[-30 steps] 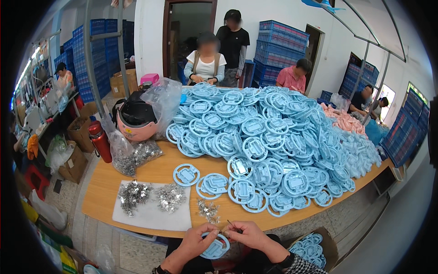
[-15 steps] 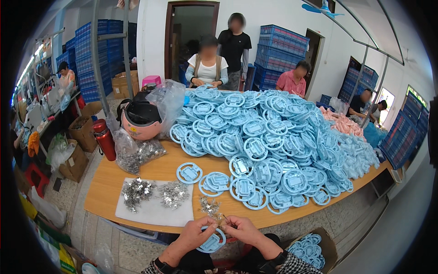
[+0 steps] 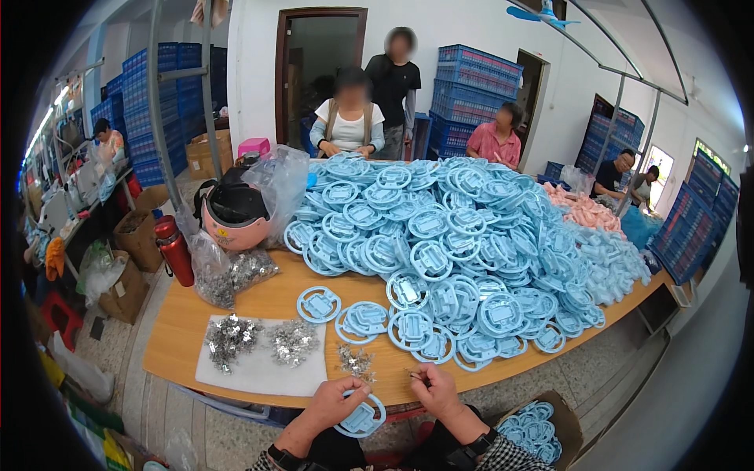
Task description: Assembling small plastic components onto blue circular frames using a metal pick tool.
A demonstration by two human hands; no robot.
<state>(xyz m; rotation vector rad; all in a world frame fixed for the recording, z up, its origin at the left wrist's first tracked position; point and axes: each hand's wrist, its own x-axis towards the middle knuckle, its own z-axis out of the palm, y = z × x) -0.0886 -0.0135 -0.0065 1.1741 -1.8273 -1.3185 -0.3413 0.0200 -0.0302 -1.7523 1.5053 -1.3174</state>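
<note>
My left hand (image 3: 334, 404) is closed on the rim of a round light-blue plastic part (image 3: 363, 421), held at the table's near edge above my lap. To its right, my right hand (image 3: 438, 394) is raised with thumb and fingers pinched. A small dark thin thing (image 3: 413, 374) shows at those fingertips, too small to name. Just beyond my hands lies a little heap of shiny metal pieces (image 3: 356, 361). Several more light-blue round parts (image 3: 363, 318) lie in front of a large pile (image 3: 432, 224) of the same kind.
On a white foam sheet (image 3: 259, 381) lie two heaps of metal pieces. A pink helmet (image 3: 236, 224), bagged metal pieces (image 3: 250, 268) and a red flask (image 3: 174, 251) stand at the left. A carton (image 3: 567, 424) of blue parts is low right. Several people sit or stand beyond the table.
My right hand has moved right, away from my left hand and the blue part. My left hand keeps hold of the part, nearly in place. The whole view has shifted slightly.
</note>
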